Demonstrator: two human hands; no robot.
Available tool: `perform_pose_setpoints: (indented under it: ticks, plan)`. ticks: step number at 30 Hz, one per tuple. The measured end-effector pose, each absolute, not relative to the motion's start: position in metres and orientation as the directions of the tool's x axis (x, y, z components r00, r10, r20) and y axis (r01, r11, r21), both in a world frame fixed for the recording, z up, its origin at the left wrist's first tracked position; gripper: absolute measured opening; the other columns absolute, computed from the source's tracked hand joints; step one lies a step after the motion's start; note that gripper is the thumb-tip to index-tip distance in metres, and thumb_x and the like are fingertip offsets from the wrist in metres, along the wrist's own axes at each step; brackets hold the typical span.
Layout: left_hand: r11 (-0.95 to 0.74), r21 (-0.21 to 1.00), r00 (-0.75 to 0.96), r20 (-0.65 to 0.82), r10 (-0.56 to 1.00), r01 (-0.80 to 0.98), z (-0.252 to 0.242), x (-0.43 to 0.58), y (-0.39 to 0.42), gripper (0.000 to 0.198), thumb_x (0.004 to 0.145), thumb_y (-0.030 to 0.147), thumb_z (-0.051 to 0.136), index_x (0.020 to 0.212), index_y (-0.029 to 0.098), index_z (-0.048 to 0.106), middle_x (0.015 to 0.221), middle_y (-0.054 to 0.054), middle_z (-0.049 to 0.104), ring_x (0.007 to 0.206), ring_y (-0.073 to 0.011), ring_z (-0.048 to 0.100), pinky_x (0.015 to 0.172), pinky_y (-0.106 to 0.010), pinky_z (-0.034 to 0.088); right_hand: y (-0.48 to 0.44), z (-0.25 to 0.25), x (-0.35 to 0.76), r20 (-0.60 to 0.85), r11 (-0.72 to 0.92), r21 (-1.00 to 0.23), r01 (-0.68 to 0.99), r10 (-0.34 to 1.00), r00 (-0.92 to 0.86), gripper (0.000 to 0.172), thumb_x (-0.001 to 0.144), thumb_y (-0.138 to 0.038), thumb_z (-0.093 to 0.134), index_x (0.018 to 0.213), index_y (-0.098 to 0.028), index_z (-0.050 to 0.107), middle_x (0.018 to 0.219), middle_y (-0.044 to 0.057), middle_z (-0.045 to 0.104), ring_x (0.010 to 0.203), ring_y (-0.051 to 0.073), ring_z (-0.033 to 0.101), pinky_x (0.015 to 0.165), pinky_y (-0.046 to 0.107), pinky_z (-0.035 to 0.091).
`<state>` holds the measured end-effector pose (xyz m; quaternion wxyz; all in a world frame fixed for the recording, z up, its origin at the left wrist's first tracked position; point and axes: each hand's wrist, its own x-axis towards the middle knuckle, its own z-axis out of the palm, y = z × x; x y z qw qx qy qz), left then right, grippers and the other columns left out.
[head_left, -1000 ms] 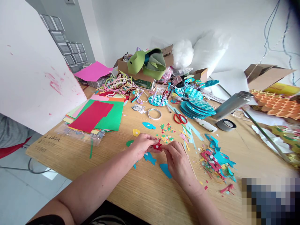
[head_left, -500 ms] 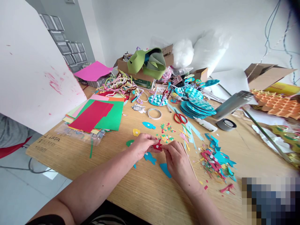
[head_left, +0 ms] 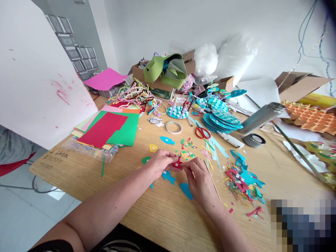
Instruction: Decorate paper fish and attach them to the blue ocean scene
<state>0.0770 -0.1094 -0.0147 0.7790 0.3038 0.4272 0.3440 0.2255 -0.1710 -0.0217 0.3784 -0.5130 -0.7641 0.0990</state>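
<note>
head view: fingers of the left hand (head_left: 162, 163) pinch a red paper cutout (head_left: 177, 163) above the bench (head_left: 157, 213); the right hand (head_left: 198, 176), fingers bunched, meets its edge, grip unclear. bare wood runs to the near edge. hands sit nearly as half a second ago. the cutout is pointed, with a small white square.

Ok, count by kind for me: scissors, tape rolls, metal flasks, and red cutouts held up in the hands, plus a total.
Scissors: 1 pair
Tape roll: 1
Metal flask: 1
Held red cutout: 1
Total: 4
</note>
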Motion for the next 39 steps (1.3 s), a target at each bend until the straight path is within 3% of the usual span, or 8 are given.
perform_pose_setpoints:
  ticks: [29, 39]
  plan:
    - [0.582, 0.761, 0.387, -0.463, 0.797, -0.288, -0.013, 0.0778, -0.1087, 0.015, 0.072, 0.009, 0.071, 0.061, 0.009, 0.061, 0.06, -0.004, 0.065, 0.057, -0.0134, 0.064, 0.063, -0.031, 0.058, -0.172, -0.0182, 0.226, 0.486, 0.508, -0.457, 0.73, 0.83, -0.274, 0.018, 0.094, -0.011, 0.042, 0.089, -0.017, 0.059, 0.08, 0.005, 0.051, 0.077, 0.017, 0.048, 0.066, 0.031, 0.041]
    - [0.583, 0.76, 0.363, -0.477, 0.801, -0.287, -0.0138, 0.0778, -0.1075, 0.013, 0.071, 0.01, 0.072, 0.062, 0.009, 0.061, 0.06, -0.004, 0.066, 0.053, -0.0124, 0.062, 0.055, -0.027, 0.055, -0.1729, -0.0163, 0.2259, 0.461, 0.504, -0.525, 0.686, 0.845, -0.269, 0.023, 0.094, -0.015, 0.041, 0.089, -0.019, 0.063, 0.08, 0.005, 0.053, 0.076, 0.018, 0.05, 0.066, 0.031, 0.042]
